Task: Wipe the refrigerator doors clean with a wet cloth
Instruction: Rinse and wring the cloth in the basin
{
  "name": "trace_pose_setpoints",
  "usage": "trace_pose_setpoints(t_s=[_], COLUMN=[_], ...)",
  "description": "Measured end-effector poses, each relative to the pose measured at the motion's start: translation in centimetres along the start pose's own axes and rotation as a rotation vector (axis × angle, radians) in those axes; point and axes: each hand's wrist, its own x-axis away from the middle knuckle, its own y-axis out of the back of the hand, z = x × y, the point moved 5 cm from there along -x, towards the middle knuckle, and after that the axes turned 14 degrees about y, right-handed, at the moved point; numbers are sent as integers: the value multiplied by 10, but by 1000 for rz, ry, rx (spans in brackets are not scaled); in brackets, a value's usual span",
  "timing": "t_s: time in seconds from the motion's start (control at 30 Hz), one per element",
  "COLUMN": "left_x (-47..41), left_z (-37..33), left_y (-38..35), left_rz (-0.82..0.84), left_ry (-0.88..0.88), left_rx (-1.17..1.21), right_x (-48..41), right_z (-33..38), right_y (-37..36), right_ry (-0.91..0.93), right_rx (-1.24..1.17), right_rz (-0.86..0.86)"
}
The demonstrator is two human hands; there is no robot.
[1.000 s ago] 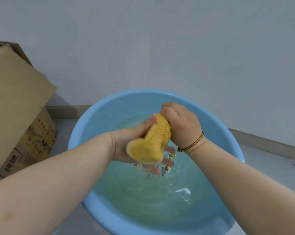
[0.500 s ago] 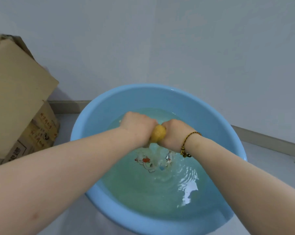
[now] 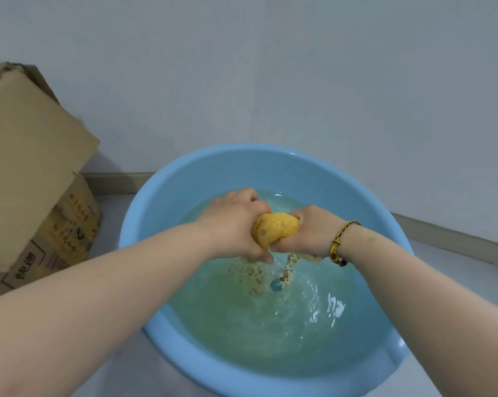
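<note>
Cloth (image 3: 275,228) ends hidden inside both clenched hands (image 3: 273,227).

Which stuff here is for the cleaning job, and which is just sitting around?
For the job:
- yellow cloth, squeezed between the left hand and right hand
- blue basin holding the water

Just lying about:
- cardboard box on the left
- bracelet on the right wrist
</note>
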Motion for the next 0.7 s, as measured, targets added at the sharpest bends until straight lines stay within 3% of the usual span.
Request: trace_pose_setpoints(t_s=[0.1,0.17,0.23,0.3,0.37,0.43,0.47,0.57,0.7], left_x=[12,6,-4,-9,-2,13,16,20,18], left_z=[5,13,25,30,18,-1,-5,-7,-2], left_y=[0,4,-1,-13,-25,-27,-27,-29,-33], left_rz=[594,733,736,762,1006,1265,1323,1305,1016], left_ry=[43,139,244,291,213,16,-30,-5,138], left_rx=[743,1056,1219,1264,1294,1278,1271,1244,860], right_x=[7,11,19,21,23,20,19,14,3], right_z=[7,17,22,24,31,35,35,28,10], right_y=[10,18,26,31,34,35,35,29,12], right_ry=[182,520,795,928,1024,1076,1072,1064,1053], right_rx=[460,604,562,527,570,694,758,924,1056], right_rz=[-115,-406,-652,-828,-941,-969,-994,-971,-705])
